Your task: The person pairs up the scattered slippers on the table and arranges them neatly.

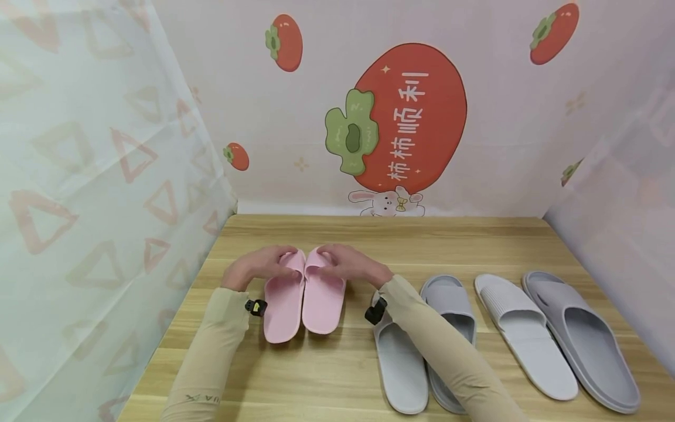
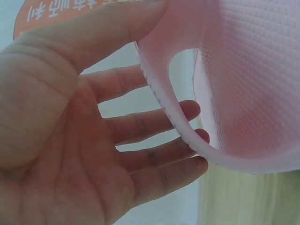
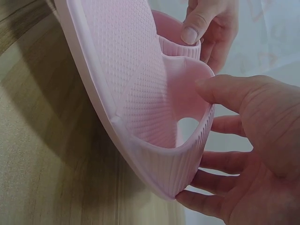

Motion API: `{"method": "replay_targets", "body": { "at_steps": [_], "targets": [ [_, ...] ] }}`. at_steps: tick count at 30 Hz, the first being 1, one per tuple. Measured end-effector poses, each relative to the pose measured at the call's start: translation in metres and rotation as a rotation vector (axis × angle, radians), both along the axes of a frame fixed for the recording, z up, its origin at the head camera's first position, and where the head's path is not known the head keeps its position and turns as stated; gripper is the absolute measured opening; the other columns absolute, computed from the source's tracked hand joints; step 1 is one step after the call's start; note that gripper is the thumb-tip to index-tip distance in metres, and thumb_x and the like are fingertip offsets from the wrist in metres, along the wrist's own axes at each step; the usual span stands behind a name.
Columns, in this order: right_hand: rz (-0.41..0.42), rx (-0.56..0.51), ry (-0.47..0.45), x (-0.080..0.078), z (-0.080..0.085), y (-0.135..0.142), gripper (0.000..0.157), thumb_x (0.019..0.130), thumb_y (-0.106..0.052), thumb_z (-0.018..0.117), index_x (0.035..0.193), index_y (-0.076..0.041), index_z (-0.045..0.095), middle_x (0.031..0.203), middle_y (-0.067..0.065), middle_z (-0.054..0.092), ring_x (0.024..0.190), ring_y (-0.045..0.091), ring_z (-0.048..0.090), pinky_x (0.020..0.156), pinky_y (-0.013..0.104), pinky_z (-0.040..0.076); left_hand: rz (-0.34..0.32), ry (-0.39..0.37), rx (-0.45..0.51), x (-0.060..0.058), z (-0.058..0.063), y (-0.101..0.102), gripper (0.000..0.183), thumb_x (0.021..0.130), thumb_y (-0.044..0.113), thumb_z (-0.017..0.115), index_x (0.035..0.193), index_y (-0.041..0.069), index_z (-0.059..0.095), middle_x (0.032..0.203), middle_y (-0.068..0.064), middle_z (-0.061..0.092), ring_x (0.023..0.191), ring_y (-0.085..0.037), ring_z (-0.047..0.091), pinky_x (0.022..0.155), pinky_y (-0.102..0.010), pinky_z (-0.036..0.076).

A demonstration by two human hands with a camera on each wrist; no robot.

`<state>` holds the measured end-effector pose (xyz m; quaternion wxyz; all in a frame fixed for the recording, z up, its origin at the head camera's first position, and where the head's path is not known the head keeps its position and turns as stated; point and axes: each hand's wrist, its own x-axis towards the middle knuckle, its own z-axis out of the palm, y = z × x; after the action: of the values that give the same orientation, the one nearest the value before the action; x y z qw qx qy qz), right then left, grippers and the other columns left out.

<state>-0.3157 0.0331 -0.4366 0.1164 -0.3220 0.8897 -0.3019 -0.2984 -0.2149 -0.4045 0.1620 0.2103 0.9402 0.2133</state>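
Two pink slippers lie side by side with their toes pointing away, a left slipper (image 1: 282, 310) and a right slipper (image 1: 323, 306). My left hand (image 1: 262, 262) pinches the left one by its strap, thumb on the strap's rim and fingers on its outer side. My right hand (image 1: 354, 264) grips the right slipper's strap in the same manner. In the right wrist view, the near pink slipper (image 3: 124, 61) looks tilted over the wood, with a shadow beneath. The left wrist view shows the left slipper's strap (image 2: 171, 101) against the spread fingers.
Right of the pink pair, my right forearm partly covers a whitish slipper (image 1: 403, 372) and a grey slipper (image 1: 448, 302). Farther right lie a white slipper (image 1: 543, 357) and a larger grey slipper (image 1: 603, 357). Patterned cloth walls (image 1: 501, 146) border the wooden table (image 1: 316, 387).
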Motion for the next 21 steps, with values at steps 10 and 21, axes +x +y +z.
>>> {"method": "replay_targets", "body": {
  "at_steps": [10,21],
  "targets": [
    [-0.001,-0.016,0.017,-0.002,0.005,0.005,0.058,0.091,-0.053,0.063,0.137,-0.019,0.056,0.132,0.001,0.061,0.119,0.018,0.056,0.104,0.04,0.044,-0.007,-0.011,0.051,-0.008,0.004,0.005,0.07,0.086,0.039,0.071,0.143,0.006,0.048,0.139,-0.018,0.055,0.129,-0.035,0.051,0.107,-0.051,0.041],
    [-0.009,-0.035,0.021,-0.007,0.005,0.013,0.055,0.09,-0.047,0.066,0.136,-0.019,0.056,0.118,-0.001,0.062,0.101,0.017,0.054,0.088,0.034,0.046,-0.014,-0.018,0.009,-0.016,0.014,0.02,0.066,0.085,0.036,0.071,0.142,0.009,0.049,0.136,-0.015,0.058,0.123,-0.03,0.055,0.103,-0.048,0.044]
  ]
}}
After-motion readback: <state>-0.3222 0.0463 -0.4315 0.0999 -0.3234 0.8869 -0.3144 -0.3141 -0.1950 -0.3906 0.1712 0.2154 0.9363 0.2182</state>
